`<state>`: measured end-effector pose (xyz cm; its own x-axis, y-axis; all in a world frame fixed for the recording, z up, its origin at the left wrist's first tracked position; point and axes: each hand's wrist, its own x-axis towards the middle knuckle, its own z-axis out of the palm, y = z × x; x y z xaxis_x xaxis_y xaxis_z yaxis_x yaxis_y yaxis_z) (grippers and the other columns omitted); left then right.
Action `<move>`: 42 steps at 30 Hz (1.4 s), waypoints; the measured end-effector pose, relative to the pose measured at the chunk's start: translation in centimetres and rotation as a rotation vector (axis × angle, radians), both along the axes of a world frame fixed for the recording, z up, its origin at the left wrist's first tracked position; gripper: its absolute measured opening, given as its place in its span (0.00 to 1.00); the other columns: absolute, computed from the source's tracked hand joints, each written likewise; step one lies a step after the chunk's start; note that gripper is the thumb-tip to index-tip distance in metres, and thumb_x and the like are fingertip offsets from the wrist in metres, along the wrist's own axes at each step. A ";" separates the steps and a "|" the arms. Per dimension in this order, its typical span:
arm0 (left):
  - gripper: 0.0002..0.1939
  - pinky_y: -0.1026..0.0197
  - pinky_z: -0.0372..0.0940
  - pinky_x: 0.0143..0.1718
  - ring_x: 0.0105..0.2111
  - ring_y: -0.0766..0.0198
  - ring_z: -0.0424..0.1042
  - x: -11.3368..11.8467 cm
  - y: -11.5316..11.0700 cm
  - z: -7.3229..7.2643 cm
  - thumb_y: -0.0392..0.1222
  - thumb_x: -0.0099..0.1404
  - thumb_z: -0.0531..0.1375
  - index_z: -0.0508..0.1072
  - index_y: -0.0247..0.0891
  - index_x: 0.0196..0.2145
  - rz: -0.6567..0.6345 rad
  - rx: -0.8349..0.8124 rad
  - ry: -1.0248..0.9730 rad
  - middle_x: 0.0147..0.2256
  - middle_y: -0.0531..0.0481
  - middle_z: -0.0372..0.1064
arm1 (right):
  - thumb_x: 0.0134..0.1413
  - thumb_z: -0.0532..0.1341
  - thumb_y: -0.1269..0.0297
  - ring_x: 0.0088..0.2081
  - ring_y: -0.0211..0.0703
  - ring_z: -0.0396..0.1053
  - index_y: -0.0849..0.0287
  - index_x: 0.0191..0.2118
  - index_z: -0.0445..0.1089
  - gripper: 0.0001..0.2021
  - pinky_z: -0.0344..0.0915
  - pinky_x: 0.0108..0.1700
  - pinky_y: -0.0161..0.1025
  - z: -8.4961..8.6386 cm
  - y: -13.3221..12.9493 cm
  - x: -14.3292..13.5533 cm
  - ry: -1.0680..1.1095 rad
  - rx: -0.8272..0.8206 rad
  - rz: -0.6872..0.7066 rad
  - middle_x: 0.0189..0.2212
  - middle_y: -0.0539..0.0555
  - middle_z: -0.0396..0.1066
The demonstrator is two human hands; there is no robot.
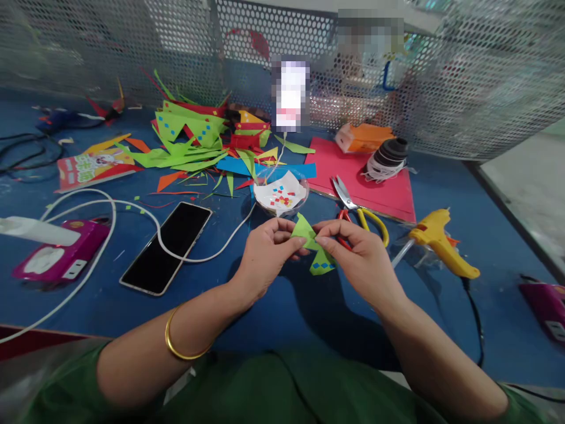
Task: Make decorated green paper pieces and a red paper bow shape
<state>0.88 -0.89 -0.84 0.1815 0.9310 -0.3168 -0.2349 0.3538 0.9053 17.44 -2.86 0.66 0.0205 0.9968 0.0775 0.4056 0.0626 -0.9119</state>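
Note:
Both hands pinch one green paper cutout point(304, 231) just above the blue table. My left hand point(269, 250) is closed on its left edge, thumb on top. From the other side my right hand point(353, 247) grips it between thumb and fingers. The cutout's lower part carries a row of small blue squares. Directly beyond the hands stands a clear bowl point(304, 197) lined with white paper, holding small red, blue and orange bits. Scissors point(346, 194) with yellow handles lie beyond my right hand, beside a red-handled tool point(345, 217) partly hidden by that hand.
A dark phone point(168, 247) lies left, crossed by a white cable point(99, 197) from a purple power strip point(66, 250). A yellow glue gun point(444, 241) rests right. Green paper pieces point(176, 154), red sheets point(324, 162) and a thread spool point(388, 158) lie farther back, before a perforated metal screen point(185, 53).

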 end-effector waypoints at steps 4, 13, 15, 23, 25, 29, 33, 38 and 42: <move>0.11 0.68 0.68 0.28 0.25 0.68 0.76 0.0 -0.2 0.1 0.34 0.55 0.68 0.71 0.35 0.34 -0.012 -0.004 0.026 0.24 0.54 0.76 | 0.57 0.62 0.60 0.34 0.41 0.71 0.56 0.32 0.73 0.07 0.66 0.36 0.39 -0.3 -0.1 -0.1 -0.056 -0.026 0.022 0.31 0.51 0.75; 0.18 0.67 0.69 0.29 0.26 0.67 0.77 0.0 -0.4 0.5 0.34 0.56 0.67 0.69 0.35 0.44 -0.045 -0.033 0.039 0.27 0.52 0.78 | 0.58 0.61 0.62 0.34 0.40 0.71 0.55 0.31 0.73 0.06 0.66 0.38 0.39 -0.6 -0.4 -0.3 -0.101 0.027 -0.008 0.31 0.50 0.75; 0.25 0.66 0.70 0.31 0.28 0.65 0.78 -0.1 -0.4 0.3 0.35 0.57 0.67 0.68 0.37 0.51 -0.046 0.026 0.092 0.29 0.52 0.79 | 0.58 0.62 0.62 0.34 0.39 0.70 0.55 0.32 0.73 0.06 0.66 0.37 0.38 -0.6 -0.5 -0.2 -0.091 0.020 -0.035 0.31 0.50 0.75; 0.14 0.59 0.74 0.41 0.38 0.59 0.80 -0.2 -0.9 0.2 0.38 0.60 0.65 0.73 0.42 0.45 -0.035 0.317 0.317 0.37 0.51 0.79 | 0.57 0.63 0.60 0.30 0.38 0.71 0.55 0.31 0.75 0.07 0.65 0.31 0.36 -0.3 -0.5 0.0 -0.107 0.007 -0.066 0.27 0.49 0.74; 0.10 0.61 0.74 0.40 0.36 0.60 0.80 -0.2 -0.8 0.3 0.37 0.60 0.65 0.74 0.41 0.40 -0.068 0.284 0.267 0.36 0.51 0.79 | 0.57 0.63 0.61 0.31 0.39 0.72 0.55 0.31 0.74 0.06 0.66 0.33 0.37 -0.3 -0.5 0.0 -0.114 0.020 -0.048 0.29 0.49 0.75; 0.12 0.62 0.73 0.36 0.30 0.63 0.79 -0.1 -0.4 0.4 0.36 0.57 0.67 0.72 0.39 0.39 -0.100 0.142 0.108 0.32 0.52 0.79 | 0.58 0.62 0.64 0.33 0.40 0.73 0.55 0.31 0.74 0.05 0.68 0.36 0.38 -0.2 -0.6 0.0 -0.132 0.048 -0.019 0.30 0.50 0.76; 0.15 0.62 0.73 0.36 0.29 0.64 0.78 -0.1 -0.3 0.3 0.36 0.56 0.67 0.71 0.39 0.41 -0.112 0.128 0.103 0.31 0.52 0.78 | 0.58 0.62 0.64 0.33 0.40 0.73 0.54 0.31 0.74 0.05 0.69 0.38 0.39 -0.1 -0.7 0.0 -0.152 0.072 -0.005 0.31 0.50 0.76; 0.11 0.63 0.72 0.35 0.31 0.62 0.79 -0.3 -0.7 0.4 0.39 0.60 0.66 0.68 0.42 0.39 -0.099 0.284 0.280 0.31 0.54 0.76 | 0.57 0.62 0.64 0.33 0.41 0.73 0.54 0.31 0.74 0.05 0.67 0.36 0.37 0.0 -0.6 0.2 -0.169 0.075 -0.046 0.30 0.49 0.76; 0.05 0.63 0.71 0.36 0.32 0.63 0.78 -0.5 -0.7 0.4 0.37 0.61 0.65 0.71 0.40 0.32 -0.147 0.328 0.301 0.30 0.54 0.74 | 0.57 0.63 0.64 0.32 0.39 0.73 0.54 0.31 0.73 0.04 0.66 0.35 0.37 -0.1 -0.6 0.4 -0.189 0.087 -0.060 0.30 0.48 0.76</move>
<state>0.40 -1.58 -0.39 0.2645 0.9620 -0.0685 0.0867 0.0470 0.9951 17.82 -3.44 0.51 0.0569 0.9835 0.1715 0.5745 0.1082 -0.8113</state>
